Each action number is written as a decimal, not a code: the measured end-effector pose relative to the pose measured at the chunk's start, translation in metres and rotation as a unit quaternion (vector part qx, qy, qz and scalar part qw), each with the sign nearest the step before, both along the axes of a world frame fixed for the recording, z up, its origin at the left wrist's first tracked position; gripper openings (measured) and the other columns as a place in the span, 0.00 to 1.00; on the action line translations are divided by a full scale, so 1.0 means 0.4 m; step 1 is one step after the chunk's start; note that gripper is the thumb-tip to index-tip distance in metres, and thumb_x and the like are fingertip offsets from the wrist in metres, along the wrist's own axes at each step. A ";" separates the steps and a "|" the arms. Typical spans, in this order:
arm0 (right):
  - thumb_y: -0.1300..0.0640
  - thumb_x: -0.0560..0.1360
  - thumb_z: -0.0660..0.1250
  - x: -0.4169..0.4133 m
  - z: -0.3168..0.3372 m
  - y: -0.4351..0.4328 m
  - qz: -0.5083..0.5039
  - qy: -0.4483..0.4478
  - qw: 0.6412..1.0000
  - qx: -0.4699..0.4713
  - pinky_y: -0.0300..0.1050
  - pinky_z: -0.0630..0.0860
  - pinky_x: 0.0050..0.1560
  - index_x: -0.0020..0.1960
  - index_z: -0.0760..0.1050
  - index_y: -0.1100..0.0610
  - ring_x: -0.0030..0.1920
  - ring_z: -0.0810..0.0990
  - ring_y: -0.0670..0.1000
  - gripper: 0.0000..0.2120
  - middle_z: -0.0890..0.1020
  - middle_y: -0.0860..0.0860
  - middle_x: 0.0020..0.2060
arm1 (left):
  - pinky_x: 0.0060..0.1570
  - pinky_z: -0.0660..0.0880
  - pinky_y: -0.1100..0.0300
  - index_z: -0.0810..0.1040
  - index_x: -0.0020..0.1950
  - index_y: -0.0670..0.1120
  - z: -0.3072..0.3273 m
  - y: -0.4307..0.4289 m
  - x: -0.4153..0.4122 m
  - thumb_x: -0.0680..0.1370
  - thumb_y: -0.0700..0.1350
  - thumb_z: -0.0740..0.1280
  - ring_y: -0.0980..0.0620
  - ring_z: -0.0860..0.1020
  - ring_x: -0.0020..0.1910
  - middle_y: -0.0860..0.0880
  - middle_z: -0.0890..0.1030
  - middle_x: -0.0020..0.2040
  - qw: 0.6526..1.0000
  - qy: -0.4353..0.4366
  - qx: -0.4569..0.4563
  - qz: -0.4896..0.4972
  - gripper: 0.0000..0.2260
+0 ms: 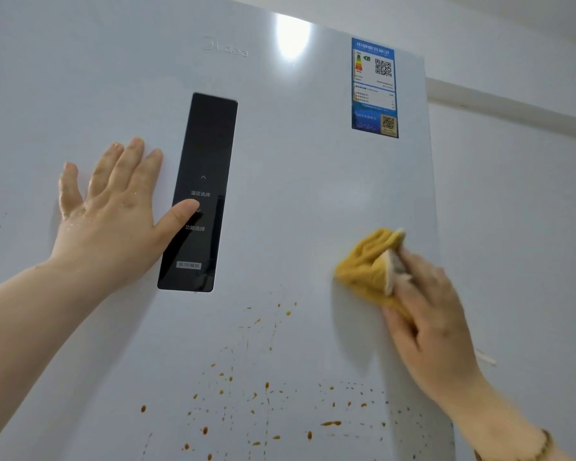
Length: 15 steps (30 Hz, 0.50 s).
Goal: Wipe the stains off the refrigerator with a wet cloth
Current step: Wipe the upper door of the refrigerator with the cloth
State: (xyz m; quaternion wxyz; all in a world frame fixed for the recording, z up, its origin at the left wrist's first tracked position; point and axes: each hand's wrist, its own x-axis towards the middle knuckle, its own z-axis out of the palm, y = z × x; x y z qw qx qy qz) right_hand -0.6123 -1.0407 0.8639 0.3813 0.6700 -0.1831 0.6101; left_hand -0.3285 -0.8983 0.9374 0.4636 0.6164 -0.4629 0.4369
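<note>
Gripping a bunched yellow cloth (366,261) in the right hand (426,321), fingers curled round it, and pressing it against the white refrigerator door (296,194) at about four o'clock from the black control panel (200,161). Bracing with the left hand (113,214), wet and laid flat at nine o'clock of that panel, fingers straight, thumb lying over the panel's left edge, holding nothing.

Rubbing a patch that looks bare, with the brown stains (266,387) not yet touched at six to seven o'clock of the cloth, scattered over the lower door. A few faint specks also at eight o'clock of the left hand.

Judging the wiping as hardly begun. To do it well:

- Bring the cloth down toward six o'clock and spread it flatter for more contact.
- Work from the top of the splatter downward in overlapping strokes, lifting drips rather than smearing them.
- Press harder on the thick drops.
- Turn to a clean face of the cloth once soiled.
- Keep the thumb off the panel, so as not to trigger its controls.
- Steer clear of the blue label (374,88) at twelve o'clock of the cloth.
</note>
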 end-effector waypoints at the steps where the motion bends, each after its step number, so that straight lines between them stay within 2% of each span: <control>1: 0.50 0.79 0.51 0.005 -0.012 0.002 -0.004 0.033 0.999 -0.019 0.55 0.62 0.66 0.64 0.67 0.54 0.64 0.66 0.56 0.16 0.66 0.54 0.66 | 0.70 0.34 0.52 0.52 0.75 0.48 0.000 0.002 -0.001 0.69 0.66 0.45 0.56 0.43 0.75 0.52 0.49 0.77 1.000 -0.003 -0.002 -0.001 0.38; 3: 0.49 0.80 0.49 0.004 0.016 0.008 -0.015 0.080 0.996 -0.037 0.51 0.58 0.68 0.65 0.65 0.53 0.66 0.65 0.56 0.16 0.67 0.53 0.66 | 0.69 0.34 0.52 0.52 0.75 0.48 0.000 0.004 -0.003 0.70 0.68 0.45 0.56 0.43 0.75 0.52 0.49 0.77 1.000 -0.008 -0.002 -0.003 0.38; 5: 0.53 0.77 0.54 0.023 0.088 0.012 -0.017 0.062 0.997 -0.046 0.53 0.60 0.67 0.65 0.65 0.53 0.65 0.65 0.56 0.17 0.70 0.57 0.66 | 0.69 0.33 0.53 0.52 0.75 0.49 0.001 0.010 0.001 0.72 0.69 0.46 0.57 0.43 0.74 0.53 0.49 0.77 1.000 -0.012 0.004 -0.012 0.37; 8: 0.57 0.72 0.54 0.095 0.192 0.039 0.011 -0.067 0.998 0.001 0.62 0.67 0.62 0.64 0.70 0.59 0.62 0.69 0.60 0.22 0.74 0.62 0.63 | 0.69 0.33 0.55 0.53 0.75 0.50 0.004 0.020 0.008 0.72 0.64 0.47 0.59 0.43 0.74 0.54 0.49 0.76 0.999 -0.012 0.009 -0.040 0.34; 10: 0.57 0.72 0.54 0.157 0.194 0.065 0.002 -0.141 0.990 0.030 0.65 0.67 0.62 0.62 0.73 0.63 0.61 0.72 0.65 0.22 0.74 0.64 0.62 | 0.70 0.35 0.58 0.56 0.74 0.51 0.002 0.029 0.011 0.75 0.60 0.51 0.58 0.45 0.74 0.55 0.52 0.76 0.997 -0.009 0.000 -0.074 0.29; 12: 0.58 0.72 0.55 0.221 0.131 0.089 -0.008 -0.113 0.994 -0.003 0.63 0.67 0.63 0.63 0.73 0.61 0.61 0.72 0.65 0.21 0.74 0.63 0.63 | 0.70 0.37 0.60 0.58 0.73 0.52 -0.005 0.046 0.021 0.76 0.57 0.54 0.57 0.48 0.74 0.55 0.55 0.75 0.995 -0.003 -0.019 -0.103 0.26; 15: 0.58 0.74 0.56 0.267 0.017 0.110 -0.015 0.021 0.997 -0.076 0.55 0.61 0.67 0.64 0.67 0.54 0.64 0.67 0.58 0.19 0.74 0.58 0.64 | 0.70 0.39 0.60 0.61 0.72 0.52 -0.019 0.066 0.046 0.78 0.53 0.55 0.55 0.51 0.73 0.55 0.57 0.74 0.993 0.003 -0.041 -0.115 0.23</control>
